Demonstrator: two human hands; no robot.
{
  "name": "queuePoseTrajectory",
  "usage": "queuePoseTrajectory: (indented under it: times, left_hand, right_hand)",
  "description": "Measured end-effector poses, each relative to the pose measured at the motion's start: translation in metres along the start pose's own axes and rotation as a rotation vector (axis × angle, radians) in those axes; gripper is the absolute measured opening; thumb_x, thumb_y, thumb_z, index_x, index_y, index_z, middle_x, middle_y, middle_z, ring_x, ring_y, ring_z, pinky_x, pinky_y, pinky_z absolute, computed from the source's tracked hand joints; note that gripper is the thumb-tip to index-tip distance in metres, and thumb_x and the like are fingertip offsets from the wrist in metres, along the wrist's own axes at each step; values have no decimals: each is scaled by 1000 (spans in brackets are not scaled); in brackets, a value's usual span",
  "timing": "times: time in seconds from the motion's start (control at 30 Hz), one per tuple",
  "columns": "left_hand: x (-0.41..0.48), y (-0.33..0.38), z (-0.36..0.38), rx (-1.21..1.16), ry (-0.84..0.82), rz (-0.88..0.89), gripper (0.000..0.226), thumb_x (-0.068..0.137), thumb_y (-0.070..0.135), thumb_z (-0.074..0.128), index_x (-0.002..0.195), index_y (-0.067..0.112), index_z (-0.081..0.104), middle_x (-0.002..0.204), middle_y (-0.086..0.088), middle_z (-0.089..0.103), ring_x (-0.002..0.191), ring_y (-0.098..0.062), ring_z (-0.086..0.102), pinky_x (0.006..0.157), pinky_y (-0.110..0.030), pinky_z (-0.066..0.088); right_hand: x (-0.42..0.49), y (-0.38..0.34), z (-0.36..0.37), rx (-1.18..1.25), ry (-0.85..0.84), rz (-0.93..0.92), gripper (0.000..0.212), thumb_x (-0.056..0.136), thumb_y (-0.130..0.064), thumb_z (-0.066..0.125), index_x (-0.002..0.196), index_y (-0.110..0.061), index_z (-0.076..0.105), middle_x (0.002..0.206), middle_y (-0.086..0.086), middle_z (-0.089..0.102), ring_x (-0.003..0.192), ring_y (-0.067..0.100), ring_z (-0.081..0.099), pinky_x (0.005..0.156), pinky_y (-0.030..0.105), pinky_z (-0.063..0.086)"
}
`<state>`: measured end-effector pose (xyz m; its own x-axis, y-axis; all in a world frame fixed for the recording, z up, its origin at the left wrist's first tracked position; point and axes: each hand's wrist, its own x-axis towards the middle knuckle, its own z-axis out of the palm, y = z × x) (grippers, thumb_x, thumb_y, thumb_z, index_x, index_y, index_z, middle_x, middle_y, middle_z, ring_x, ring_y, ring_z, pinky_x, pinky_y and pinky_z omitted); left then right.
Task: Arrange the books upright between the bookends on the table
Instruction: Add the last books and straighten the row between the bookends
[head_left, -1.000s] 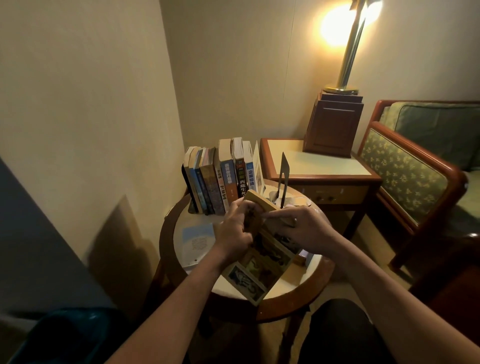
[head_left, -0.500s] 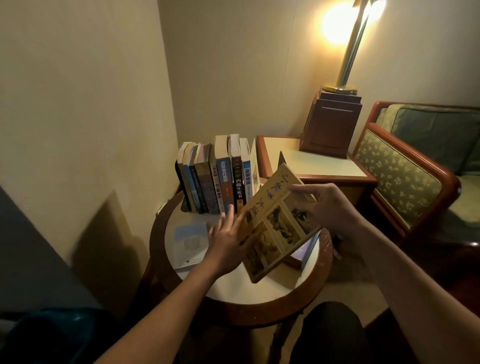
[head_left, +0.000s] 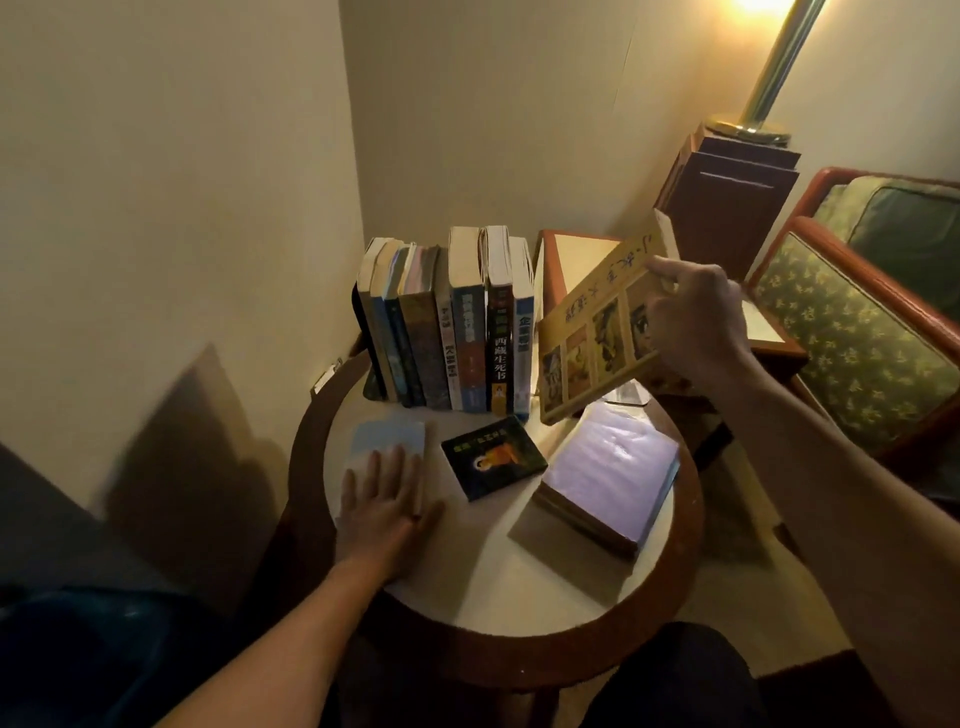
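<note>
A yellow book (head_left: 597, 332) is held tilted in the right grip's (head_left: 696, 317) curled fingers; the left grip (head_left: 387, 499) is laid flat, fingers straight, on a blue book (head_left: 387, 439).

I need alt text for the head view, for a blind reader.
The right hand holds a tilted yellow picture-cover book beside a row of upright books on a round white-topped wooden table; the left hand rests flat on a pale blue book.
</note>
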<state>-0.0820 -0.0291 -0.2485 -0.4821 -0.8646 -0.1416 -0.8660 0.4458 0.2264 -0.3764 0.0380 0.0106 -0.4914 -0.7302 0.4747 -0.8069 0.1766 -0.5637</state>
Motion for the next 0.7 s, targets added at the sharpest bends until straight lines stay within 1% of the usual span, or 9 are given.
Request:
queuePoseTrajectory:
  times: [0.07, 0.13, 0.2, 0.33, 0.37, 0.43, 0.53, 0.6, 0.7]
  left_hand:
    - [0, -1, 2, 24, 90, 18, 77, 96, 74, 5, 159, 32, -9, 166, 2, -19, 152, -24, -21, 124, -51, -9]
    - [2, -1, 4, 37, 168, 29, 75, 98, 70, 8, 161, 30, 4, 168, -1, -5, 154, -26, -9, 124, -53, -1]
    - [3, 0, 6, 43, 181, 31, 73, 100, 67, 11, 161, 28, 11, 168, -2, 3, 155, -26, -3, 124, -53, 3]
    - [4, 0, 6, 64, 159, 25, 75, 97, 68, 6, 161, 28, 7, 169, -1, -2, 155, -26, -8, 124, -52, -2]
    - [5, -1, 7, 75, 146, 22, 76, 97, 68, 4, 161, 29, 5, 169, 0, -5, 155, -26, -10, 124, -52, -2]
    - [4, -1, 7, 78, 143, 15, 76, 97, 69, 4, 161, 29, 3, 168, 1, -7, 155, -26, -10, 124, -52, -1]
    - [2, 1, 6, 35, 155, 18, 73, 98, 70, 5, 160, 32, -6, 166, 3, -15, 154, -24, -15, 125, -51, -2]
    - [1, 1, 6, 31, 153, 16, 74, 98, 71, 4, 159, 32, -8, 166, 3, -17, 153, -23, -18, 125, -51, -3]
    - [2, 0, 6, 35, 162, 22, 74, 98, 71, 6, 160, 32, -6, 167, 2, -16, 153, -23, -18, 125, -52, -3]
  right_hand:
    - [14, -1, 17, -1, -28, 11, 42, 99, -1, 42, 138, -7, 57, 137, 16, 59, 115, 39, 63, 85, 54, 59]
    - [25, -2, 37, 6, -75, 32, 44, 98, 1, 41, 140, -6, 55, 138, 18, 58, 117, 39, 61, 87, 51, 58]
    - [32, 2, 60, 17, -130, 52, 44, 99, 2, 42, 139, -7, 56, 138, 19, 57, 118, 39, 60, 88, 46, 57]
    - [41, 3, 91, 25, -245, 12, 41, 102, -9, 40, 134, -17, 63, 138, 17, 58, 117, 36, 61, 91, 43, 57]
    - [45, 4, 95, 52, -284, 10, 42, 102, -13, 40, 136, -24, 62, 140, 13, 57, 117, 32, 61, 90, 43, 58]
    - [51, 6, 100, 192, -396, 81, 45, 103, -19, 46, 145, -36, 49, 146, 6, 51, 120, 28, 59, 88, 41, 59]
    - [51, 15, 104, 376, -595, 172, 60, 100, -26, 55, 149, -50, 33, 159, 4, 34, 132, 32, 49, 88, 58, 56]
    - [46, 21, 108, 303, -604, 109, 66, 97, -22, 62, 148, -52, 32, 160, 6, 33, 123, 30, 55, 81, 52, 60]
    - [41, 25, 114, 101, -542, -38, 81, 93, -13, 67, 154, -45, 23, 149, 13, 46, 104, 26, 63, 73, 42, 62]
